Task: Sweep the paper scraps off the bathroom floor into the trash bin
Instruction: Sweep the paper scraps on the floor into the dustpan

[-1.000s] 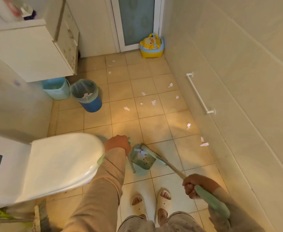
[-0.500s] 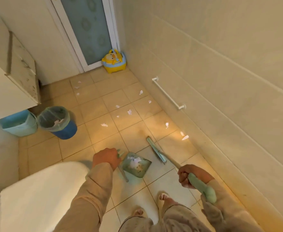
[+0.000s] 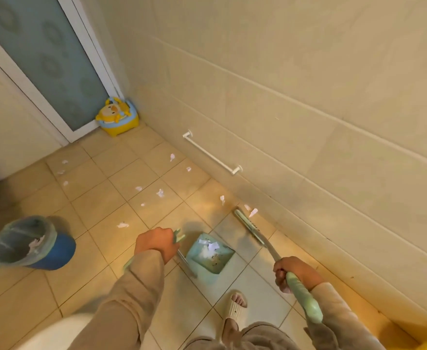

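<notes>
**Fingers firm, broom reaching for the wall scraps**

Fingers of the right hand (image 3: 294, 272) are curled tight around the green broom handle (image 3: 302, 296), and the left hand (image 3: 154, 245) is closed on the upright dustpan handle (image 3: 178, 237). Past the right grip, the broom head (image 3: 247, 227) lies at the foot of the wall, just beside two paper scraps (image 3: 251, 210). The dustpan (image 3: 211, 252) sits on the floor between both hands, some paper already inside.

To do this stroke well, I would keep the bristles flat on the tile and draw those scraps toward the pan's mouth in one short pull, while the left hand presses the pan's lip down so nothing slips under. More scraps lie scattered toward the door (image 3: 160, 193), so much sweeping remains. The trash bin (image 3: 34, 245) stands well apart on the left, a few pieces inside.
</notes>
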{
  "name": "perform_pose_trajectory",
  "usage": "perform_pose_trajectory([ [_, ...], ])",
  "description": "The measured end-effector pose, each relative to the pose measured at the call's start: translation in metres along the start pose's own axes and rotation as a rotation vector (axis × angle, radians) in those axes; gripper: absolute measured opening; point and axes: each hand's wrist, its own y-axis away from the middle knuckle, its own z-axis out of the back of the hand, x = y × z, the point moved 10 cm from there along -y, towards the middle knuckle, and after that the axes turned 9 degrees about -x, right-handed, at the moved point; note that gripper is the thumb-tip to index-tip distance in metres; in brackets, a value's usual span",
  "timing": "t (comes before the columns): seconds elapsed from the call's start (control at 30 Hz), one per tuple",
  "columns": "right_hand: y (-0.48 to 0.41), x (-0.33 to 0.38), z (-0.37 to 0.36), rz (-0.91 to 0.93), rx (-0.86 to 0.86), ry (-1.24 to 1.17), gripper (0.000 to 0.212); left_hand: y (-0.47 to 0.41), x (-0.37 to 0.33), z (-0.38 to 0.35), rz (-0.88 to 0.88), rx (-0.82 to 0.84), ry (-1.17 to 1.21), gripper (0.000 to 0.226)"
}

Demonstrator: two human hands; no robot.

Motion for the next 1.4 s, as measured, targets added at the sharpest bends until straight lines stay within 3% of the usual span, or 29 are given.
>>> perform_pose_trajectory([
  [0.13,-0.015,0.028,0.008,0.042,-0.05,0.051,0.037,-0.035,-0.007,0.01,-0.009,0.009,0.013,0.037],
  [0.47,-0.056,0.065,-0.007,-0.028,-0.109,0.289,0.035,-0.088,-0.026,0.031,-0.062,0.02,-0.005,0.038],
  [0.73,-0.04,0.042,-0.04,-0.172,0.03,0.561,0.017,-0.109,-0.03,0.032,-0.07,0.1,0.013,0.036],
  [0.8,-0.031,0.039,-0.037,-0.186,0.099,0.594,0.02,-0.113,-0.028,0.035,-0.079,0.085,0.027,0.034],
  [1.0,-0.009,0.043,-0.014,-0.291,0.34,0.29,0.056,-0.12,-0.024,0.046,-0.096,0.031,0.041,0.031],
  [1.23,-0.018,0.057,-0.014,-0.149,0.196,0.356,0.049,-0.114,-0.022,0.039,-0.1,0.027,0.055,0.031],
  [1.4,-0.033,0.077,-0.042,-0.056,0.048,0.455,0.032,-0.109,-0.021,0.034,-0.105,0.038,0.055,0.03],
])
